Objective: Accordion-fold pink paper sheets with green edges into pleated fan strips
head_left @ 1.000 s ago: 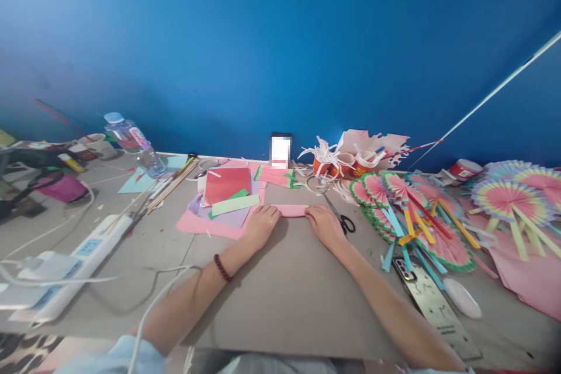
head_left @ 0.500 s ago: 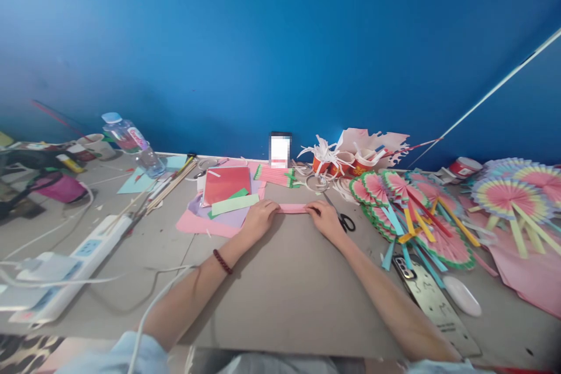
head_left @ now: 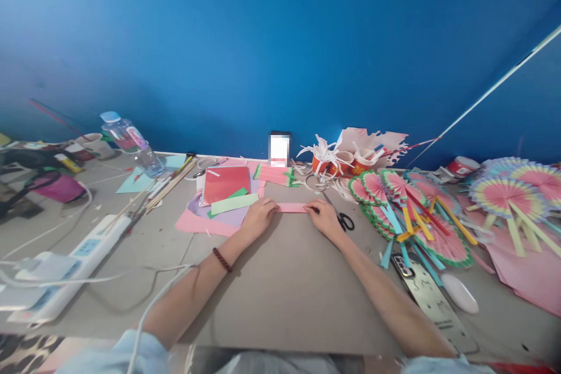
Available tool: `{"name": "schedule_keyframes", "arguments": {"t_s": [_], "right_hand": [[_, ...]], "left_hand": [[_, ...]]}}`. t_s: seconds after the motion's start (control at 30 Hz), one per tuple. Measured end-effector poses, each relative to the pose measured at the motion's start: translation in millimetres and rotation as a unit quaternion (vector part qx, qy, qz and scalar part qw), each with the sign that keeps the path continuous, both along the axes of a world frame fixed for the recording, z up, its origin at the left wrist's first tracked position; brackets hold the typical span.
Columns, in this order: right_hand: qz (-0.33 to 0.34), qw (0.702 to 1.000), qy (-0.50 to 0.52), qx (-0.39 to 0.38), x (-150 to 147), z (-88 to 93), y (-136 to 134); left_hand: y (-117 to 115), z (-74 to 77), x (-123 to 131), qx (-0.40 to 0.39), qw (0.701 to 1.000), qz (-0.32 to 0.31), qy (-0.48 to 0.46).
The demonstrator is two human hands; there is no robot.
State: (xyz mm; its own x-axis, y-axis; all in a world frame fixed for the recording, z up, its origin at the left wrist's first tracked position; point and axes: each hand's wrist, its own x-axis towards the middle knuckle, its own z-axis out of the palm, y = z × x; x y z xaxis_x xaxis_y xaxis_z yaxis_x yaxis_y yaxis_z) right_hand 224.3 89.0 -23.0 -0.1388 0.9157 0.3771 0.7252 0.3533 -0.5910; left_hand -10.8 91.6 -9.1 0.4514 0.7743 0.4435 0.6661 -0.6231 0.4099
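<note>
A narrow pink paper strip lies across the middle of the table between my two hands. My left hand is closed at the strip's left end, with the fingertips pressed on it. At the right end, the fingers of my right hand pinch the strip against the table. Just right of that hand lie black-handled scissors, their blades partly hidden behind it. A pale green paper strip and a red paper pack sit beside my left hand. Beyond the strip is a pleated pink and green paper piece.
Folded paper fans crowd the right side, near a phone and a white mouse. Paper cups with white scraps stand by the wall. On the left are a power strip, a tilted bottle and wooden sticks.
Both hands stay at the strip's ends with almost no movement. The strip looks slightly flatter and wider now. The view has shifted very slightly.
</note>
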Motion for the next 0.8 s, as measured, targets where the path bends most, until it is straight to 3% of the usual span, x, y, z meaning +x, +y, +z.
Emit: {"name": "schedule_keyframes", "arguments": {"t_s": [0.47,0.8], "right_hand": [[-0.008,0.998,0.046,-0.048,4.0,5.1,4.8],[-0.021,0.999,0.031,-0.035,1.2,4.9,3.4]], "left_hand": [[6.2,-6.6,-2.9,0.014,1.000,-0.018,0.007],[5.8,-11.8,-1.0,0.092,0.992,-0.001,0.083]]}}
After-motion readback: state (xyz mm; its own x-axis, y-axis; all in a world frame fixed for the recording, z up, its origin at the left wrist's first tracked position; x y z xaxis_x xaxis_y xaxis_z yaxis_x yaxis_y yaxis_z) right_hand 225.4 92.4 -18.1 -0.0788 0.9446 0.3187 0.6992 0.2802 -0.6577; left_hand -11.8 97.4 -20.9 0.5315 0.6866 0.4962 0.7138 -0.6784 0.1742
